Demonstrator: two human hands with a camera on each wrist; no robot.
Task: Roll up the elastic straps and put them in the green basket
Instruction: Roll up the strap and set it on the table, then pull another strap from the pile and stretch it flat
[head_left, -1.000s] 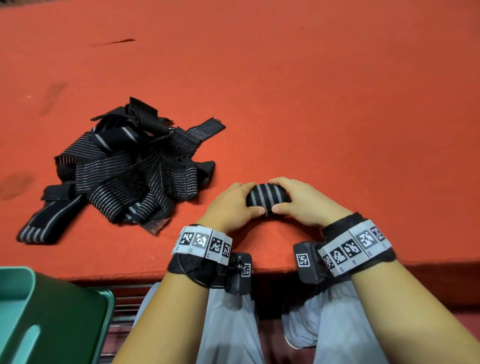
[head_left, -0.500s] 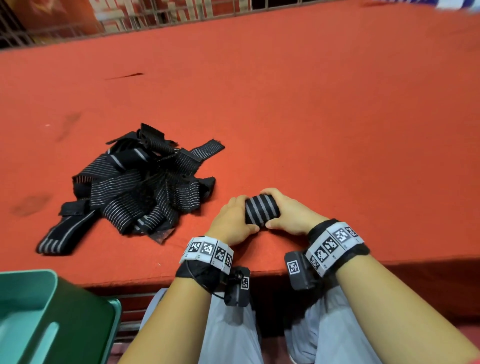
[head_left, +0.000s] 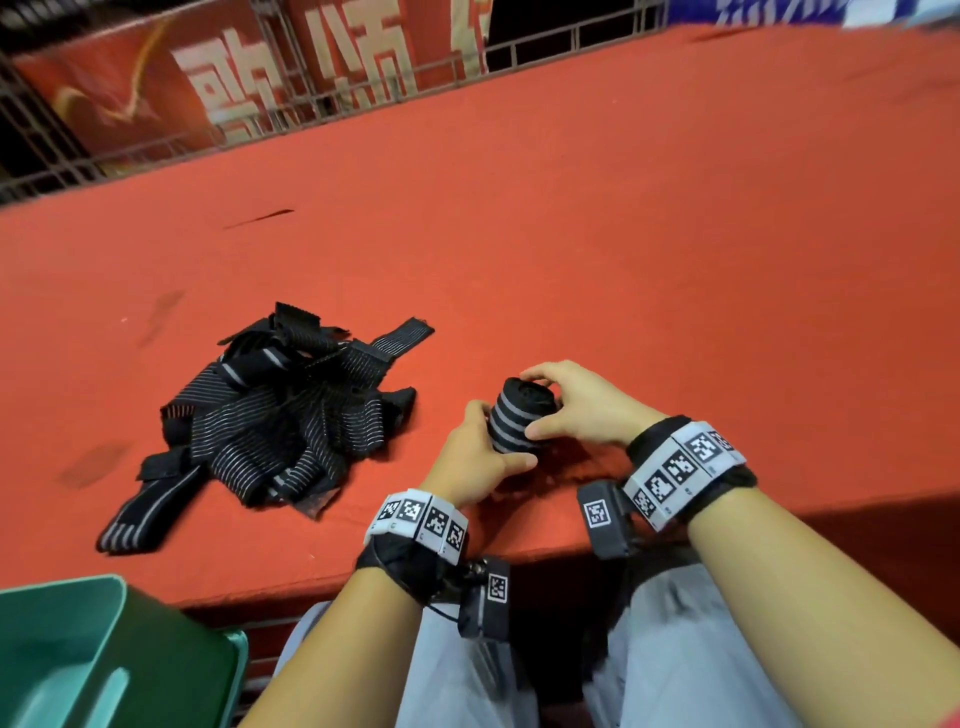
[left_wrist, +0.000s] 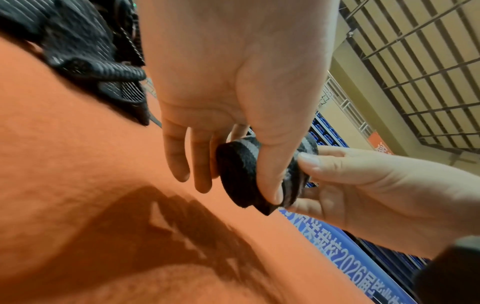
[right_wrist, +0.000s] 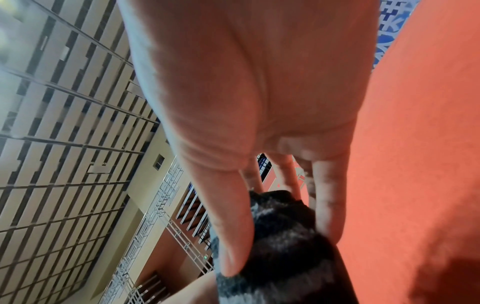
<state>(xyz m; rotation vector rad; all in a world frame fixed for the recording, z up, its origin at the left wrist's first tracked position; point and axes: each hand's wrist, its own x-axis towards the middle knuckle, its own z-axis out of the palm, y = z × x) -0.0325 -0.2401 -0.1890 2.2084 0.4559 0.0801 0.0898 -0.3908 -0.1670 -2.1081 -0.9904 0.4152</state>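
Observation:
A rolled black strap with grey stripes (head_left: 519, 418) is held above the red table near its front edge. My left hand (head_left: 480, 457) grips its lower end between thumb and fingers (left_wrist: 270, 170). My right hand (head_left: 576, 402) pinches its upper end, thumb (right_wrist: 231, 232) on one side and fingers on the other. In the right wrist view the roll (right_wrist: 283, 242) fills the space under the fingers. A heap of loose black striped straps (head_left: 275, 415) lies on the table to the left. The green basket (head_left: 78, 654) stands below the table's front edge at lower left.
The red table (head_left: 623, 234) stretches far back and to the right. A metal railing with red banners (head_left: 260, 88) runs behind it. My grey-trousered legs (head_left: 467, 675) are under the front edge, beside the basket.
The roll has been lifted off the table and turned from lying flat to nearly upright between both hands. My head has tilted up, so the railing shows now.

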